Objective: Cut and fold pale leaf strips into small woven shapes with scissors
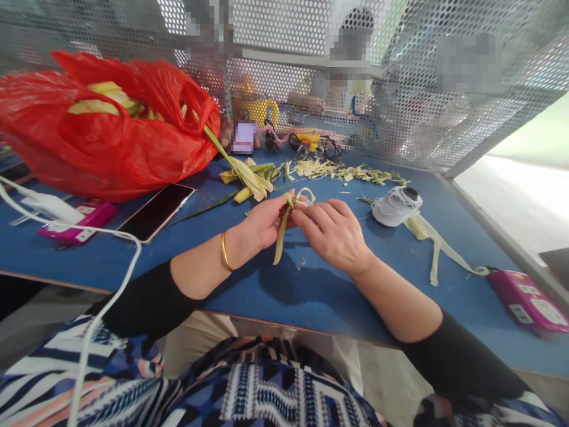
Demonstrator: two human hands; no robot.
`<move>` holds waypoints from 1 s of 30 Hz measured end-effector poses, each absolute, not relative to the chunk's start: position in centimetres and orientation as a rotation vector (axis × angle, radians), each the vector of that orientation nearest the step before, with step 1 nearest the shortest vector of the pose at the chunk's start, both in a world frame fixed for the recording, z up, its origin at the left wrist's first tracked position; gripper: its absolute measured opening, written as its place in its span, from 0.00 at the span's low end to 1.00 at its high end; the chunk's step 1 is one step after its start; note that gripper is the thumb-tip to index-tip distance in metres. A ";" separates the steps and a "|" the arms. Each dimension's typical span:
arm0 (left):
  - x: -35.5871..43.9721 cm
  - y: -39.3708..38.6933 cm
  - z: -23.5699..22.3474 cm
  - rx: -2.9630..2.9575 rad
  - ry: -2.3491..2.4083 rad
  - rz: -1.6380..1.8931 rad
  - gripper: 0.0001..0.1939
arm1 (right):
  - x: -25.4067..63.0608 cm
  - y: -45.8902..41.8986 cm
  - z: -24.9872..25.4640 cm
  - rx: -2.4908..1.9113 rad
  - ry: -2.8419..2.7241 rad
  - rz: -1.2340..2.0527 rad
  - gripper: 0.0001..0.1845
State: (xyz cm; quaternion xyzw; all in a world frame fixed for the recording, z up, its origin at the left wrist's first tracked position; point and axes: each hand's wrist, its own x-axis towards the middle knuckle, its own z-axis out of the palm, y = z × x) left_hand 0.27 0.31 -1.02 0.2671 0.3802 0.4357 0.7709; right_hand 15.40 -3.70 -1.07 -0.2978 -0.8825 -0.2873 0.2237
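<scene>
My left hand (263,224) and my right hand (333,233) meet over the blue table (284,284), both pinching a folded pale green leaf strip (284,228). The strip loops above my fingertips and one end hangs down between my hands. A gold bangle sits on my left wrist. Just beyond my fingers lies a small bundle of leaf strips (251,177). A spool of white thread (395,206) rests to the right of my right hand, with a long leaf strip (438,246) trailing from beside it.
A red plastic bag (106,127) stuffed with leaves fills the far left. A dark phone (156,211), a pink device (77,222) and a white cable (111,296) lie left. Leaf scraps (347,172) line the perforated metal screen (400,89). A second pink device (527,299) lies right.
</scene>
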 end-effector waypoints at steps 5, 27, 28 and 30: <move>0.8 -0.3 -1.5 0.576 0.800 0.910 0.10 | 15.1 -3.4 -1.8 -0.578 -2.591 -0.672 0.14; 0.8 -1.3 -1.3 0.929 0.875 1.001 0.03 | 14.6 -2.4 -2.0 -1.333 -1.399 0.757 0.09; 0.8 -1.3 -1.2 0.942 0.867 0.998 0.03 | 14.6 -2.4 -1.9 -1.337 -1.390 0.757 0.09; 0.8 -1.3 -1.1 0.967 0.849 1.000 0.06 | 14.7 -2.3 -1.8 -1.353 -1.376 0.748 0.09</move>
